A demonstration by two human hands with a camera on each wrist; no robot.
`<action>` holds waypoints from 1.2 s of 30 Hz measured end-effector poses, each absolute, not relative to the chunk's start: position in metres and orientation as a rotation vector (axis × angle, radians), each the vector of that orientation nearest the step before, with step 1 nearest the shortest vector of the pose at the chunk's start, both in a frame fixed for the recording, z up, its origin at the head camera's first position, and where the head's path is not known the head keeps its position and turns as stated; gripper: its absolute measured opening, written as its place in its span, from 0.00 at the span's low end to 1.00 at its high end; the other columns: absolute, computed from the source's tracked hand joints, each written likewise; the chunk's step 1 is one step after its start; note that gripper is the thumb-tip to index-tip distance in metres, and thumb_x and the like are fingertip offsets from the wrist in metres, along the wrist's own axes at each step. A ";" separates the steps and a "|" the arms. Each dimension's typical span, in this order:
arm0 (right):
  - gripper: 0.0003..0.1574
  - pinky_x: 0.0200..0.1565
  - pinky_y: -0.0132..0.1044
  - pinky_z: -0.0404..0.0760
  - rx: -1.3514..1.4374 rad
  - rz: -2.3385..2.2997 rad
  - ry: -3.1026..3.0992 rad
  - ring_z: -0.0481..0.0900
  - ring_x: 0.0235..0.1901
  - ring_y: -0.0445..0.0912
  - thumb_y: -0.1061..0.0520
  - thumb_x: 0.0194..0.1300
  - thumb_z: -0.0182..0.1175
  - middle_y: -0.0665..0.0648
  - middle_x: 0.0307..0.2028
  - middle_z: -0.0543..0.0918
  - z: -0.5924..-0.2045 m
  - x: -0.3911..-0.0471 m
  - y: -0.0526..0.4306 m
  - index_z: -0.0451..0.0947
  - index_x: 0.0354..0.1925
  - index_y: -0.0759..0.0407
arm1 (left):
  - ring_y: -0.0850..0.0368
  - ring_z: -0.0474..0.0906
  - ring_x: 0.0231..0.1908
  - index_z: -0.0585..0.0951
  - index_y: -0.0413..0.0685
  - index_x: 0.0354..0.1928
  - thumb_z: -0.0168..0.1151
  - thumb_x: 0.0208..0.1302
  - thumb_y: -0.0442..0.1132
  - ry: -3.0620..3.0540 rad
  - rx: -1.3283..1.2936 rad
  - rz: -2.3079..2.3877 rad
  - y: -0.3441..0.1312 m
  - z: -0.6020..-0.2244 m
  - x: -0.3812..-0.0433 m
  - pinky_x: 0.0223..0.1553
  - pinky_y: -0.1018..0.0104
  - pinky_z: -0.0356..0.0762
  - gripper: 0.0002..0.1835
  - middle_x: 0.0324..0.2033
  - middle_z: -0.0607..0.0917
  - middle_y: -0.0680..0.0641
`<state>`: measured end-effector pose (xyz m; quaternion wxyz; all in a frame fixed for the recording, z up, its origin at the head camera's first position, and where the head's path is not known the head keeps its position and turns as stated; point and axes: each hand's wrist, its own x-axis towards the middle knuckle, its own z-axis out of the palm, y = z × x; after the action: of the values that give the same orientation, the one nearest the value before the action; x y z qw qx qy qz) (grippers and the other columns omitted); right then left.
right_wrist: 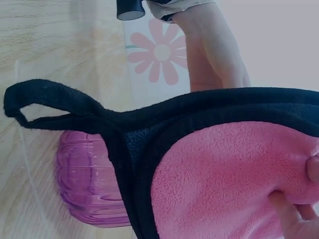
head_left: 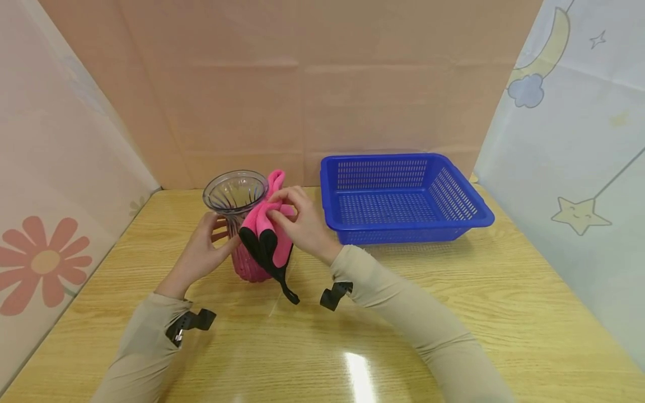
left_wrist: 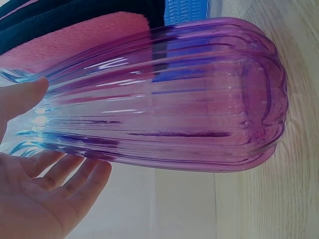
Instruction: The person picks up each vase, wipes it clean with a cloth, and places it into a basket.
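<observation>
A ribbed glass vase (head_left: 247,267), bluish at its flared rim and pink-purple below, stands upright on the table. My left hand (head_left: 200,249) holds it below the rim; the left wrist view has the thumb on one side of the glass (left_wrist: 199,104) and the fingers on the other. With thumb and fingertips, my right hand (head_left: 306,226) pinches a pink fleece cloth (head_left: 282,240) beside the rim. Black edging and a black hanging loop (right_wrist: 50,104) trim the cloth, which hangs in folds in front of the vase's right side. Whether cloth touches glass, I cannot tell.
To the right, a blue plastic basket (head_left: 403,228) with slotted walls sits at the back of the wood-grain table (head_left: 282,358). An orange-pink backdrop (head_left: 302,95) rises behind, with patterned panels at both sides. Black straps hang from both wrists.
</observation>
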<state>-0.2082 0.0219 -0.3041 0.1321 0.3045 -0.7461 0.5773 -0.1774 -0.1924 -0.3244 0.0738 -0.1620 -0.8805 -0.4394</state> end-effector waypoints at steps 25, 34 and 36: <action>0.11 0.49 0.30 0.77 0.896 1.529 -2.260 0.73 0.48 0.50 0.62 0.59 0.63 0.61 0.41 0.76 -0.313 -0.209 0.017 0.77 0.41 0.63 | 0.30 0.66 0.59 0.57 0.37 0.65 0.61 0.59 0.31 -2.611 -0.506 -1.326 -0.192 -0.326 -0.179 0.57 0.38 0.70 0.35 0.59 0.64 0.31; 0.11 0.50 0.35 0.77 0.873 1.475 -2.352 0.73 0.48 0.49 0.61 0.59 0.63 0.60 0.42 0.76 -0.316 -0.207 0.016 0.77 0.42 0.61 | 0.29 0.66 0.58 0.57 0.35 0.65 0.60 0.59 0.29 -2.624 -0.491 -1.314 -0.191 -0.326 -0.179 0.57 0.38 0.70 0.34 0.58 0.64 0.30; 0.11 0.50 0.35 0.77 0.868 1.479 -2.367 0.73 0.47 0.49 0.61 0.59 0.63 0.59 0.42 0.75 -0.317 -0.207 0.016 0.77 0.42 0.60 | 0.29 0.66 0.58 0.57 0.34 0.64 0.59 0.59 0.29 -2.629 -0.489 -1.307 -0.191 -0.326 -0.179 0.57 0.38 0.70 0.33 0.58 0.64 0.30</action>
<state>-0.2067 0.0164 -0.3166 0.1094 0.2952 -0.8050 0.5029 -0.1790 -0.1915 -0.3263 0.0825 -0.1637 -0.8802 -0.4377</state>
